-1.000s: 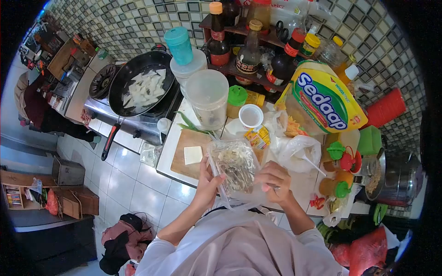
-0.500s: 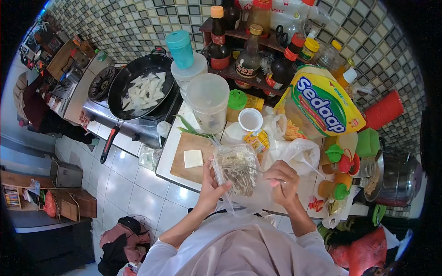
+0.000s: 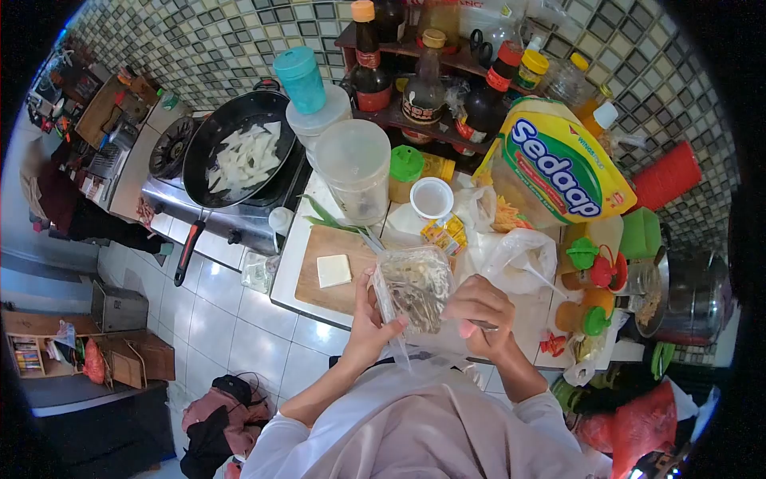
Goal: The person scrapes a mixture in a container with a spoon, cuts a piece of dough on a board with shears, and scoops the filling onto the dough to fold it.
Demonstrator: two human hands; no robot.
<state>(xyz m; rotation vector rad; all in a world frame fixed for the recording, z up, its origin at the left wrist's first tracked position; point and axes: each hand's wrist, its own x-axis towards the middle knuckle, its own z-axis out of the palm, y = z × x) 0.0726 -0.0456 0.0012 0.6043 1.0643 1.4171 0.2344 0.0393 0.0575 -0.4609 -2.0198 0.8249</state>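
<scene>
A clear plastic container (image 3: 415, 291) with pale and brownish contents is tilted in front of my body. My left hand (image 3: 373, 319) grips it by its left side, thumb on the near edge. My right hand (image 3: 482, 315) is closed round a thin metal utensil (image 3: 483, 326) at the container's right side; the utensil's far end is hidden. Beyond my left hand, a white square block (image 3: 333, 271) lies on a wooden cutting board (image 3: 313, 286), with green leaves (image 3: 323, 214) at the board's back edge.
A black pan (image 3: 199, 174) holding white strips sits on the stove at left, its handle sticking out toward me. Tall plastic canisters (image 3: 353, 172), a Sedaap bag (image 3: 550, 172) and sauce bottles (image 3: 371, 68) stand behind. Another person (image 3: 72, 199) stands at far left.
My right hand has shifted slightly left and turned, and the utensil in it now points differently. The container is still in my left hand. The camera view has moved a little.
</scene>
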